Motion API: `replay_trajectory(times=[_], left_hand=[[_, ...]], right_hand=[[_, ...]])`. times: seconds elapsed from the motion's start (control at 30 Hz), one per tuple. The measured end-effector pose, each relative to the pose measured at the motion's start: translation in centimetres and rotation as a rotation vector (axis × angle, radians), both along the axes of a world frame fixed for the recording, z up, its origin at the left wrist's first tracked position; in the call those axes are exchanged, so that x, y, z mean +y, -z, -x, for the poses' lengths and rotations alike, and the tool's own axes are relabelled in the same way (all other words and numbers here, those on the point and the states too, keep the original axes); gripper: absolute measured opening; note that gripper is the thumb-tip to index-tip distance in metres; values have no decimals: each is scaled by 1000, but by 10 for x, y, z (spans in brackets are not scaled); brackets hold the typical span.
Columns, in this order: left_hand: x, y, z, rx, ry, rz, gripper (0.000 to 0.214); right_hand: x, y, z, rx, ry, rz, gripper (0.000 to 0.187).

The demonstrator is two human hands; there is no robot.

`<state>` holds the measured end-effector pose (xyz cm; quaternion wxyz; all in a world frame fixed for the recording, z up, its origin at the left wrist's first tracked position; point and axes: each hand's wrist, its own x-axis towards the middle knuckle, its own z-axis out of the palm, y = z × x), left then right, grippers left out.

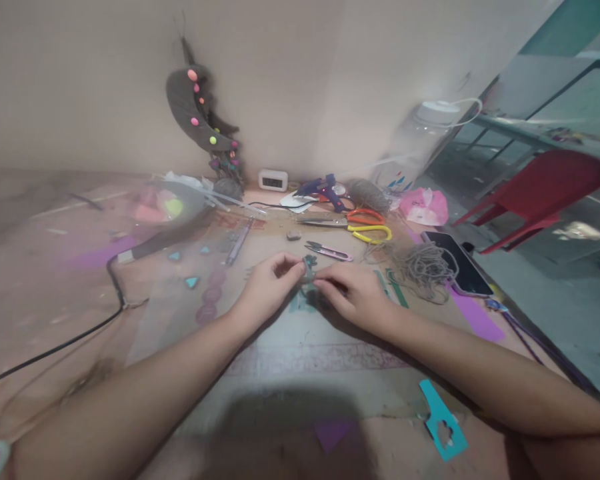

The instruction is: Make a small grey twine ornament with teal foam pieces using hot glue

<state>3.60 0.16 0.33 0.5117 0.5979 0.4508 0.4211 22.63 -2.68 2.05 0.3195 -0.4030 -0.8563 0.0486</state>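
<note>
A small dark teal piece with a lobed, flower-like outline (310, 262) is pinched between my two hands over the middle of the work surface. On its left side, the thumb and fingertips of my left hand (269, 285) are closed on its edge. My right hand (356, 297) pinches its lower right side, fingers curled. The fingertips hide part of the piece, and its fine detail is blurred. Just beyond the hands lie thread snips (329, 251) and a small greyish lump (294, 235). A tangle of grey yarn (425, 270) rests right of my right hand.
Orange-and-yellow-handled scissors (365, 225), a blue glue gun (325, 190) and a white digital clock (273, 180) sit toward the wall. A phone (457, 263) and a clear bottle (415, 143) stand right. A cut teal sheet (444, 427) lies front right; a black cable (80, 341) crosses the left.
</note>
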Motion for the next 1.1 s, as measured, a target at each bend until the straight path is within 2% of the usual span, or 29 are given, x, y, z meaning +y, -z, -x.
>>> replay_trajectory(times=[0.13, 0.3, 0.37, 0.47, 0.6, 0.7, 0.8, 0.97, 1.1], left_hand=[[0, 0, 0, -5, -15, 22, 20], [0, 0, -2, -15, -19, 50, 20], [0, 0, -2, -8, -28, 57, 20], [-1, -1, -2, 0, -37, 58, 21], [-1, 0, -2, 12, -37, 42, 22], [0, 2, -3, -1, -28, 44, 21], [1, 2, -3, -33, -19, 47, 21], [2, 2, -2, -31, -38, 60, 20], [2, 1, -1, -43, -43, 85, 20]], right_hand=[[7, -3, -7, 88, 102, 160, 20], [27, -1, -21, 164, 245, 58, 16], [37, 3, -27, 65, 233, 16, 19], [50, 12, -35, -133, 187, 11, 36], [57, 20, -38, -299, 173, 18, 26], [57, 22, -37, -359, 164, -22, 26], [57, 20, -37, -305, 187, -15, 25], [44, 2, -37, -21, 330, 33, 27], [27, -8, -35, -47, 215, -50, 29]])
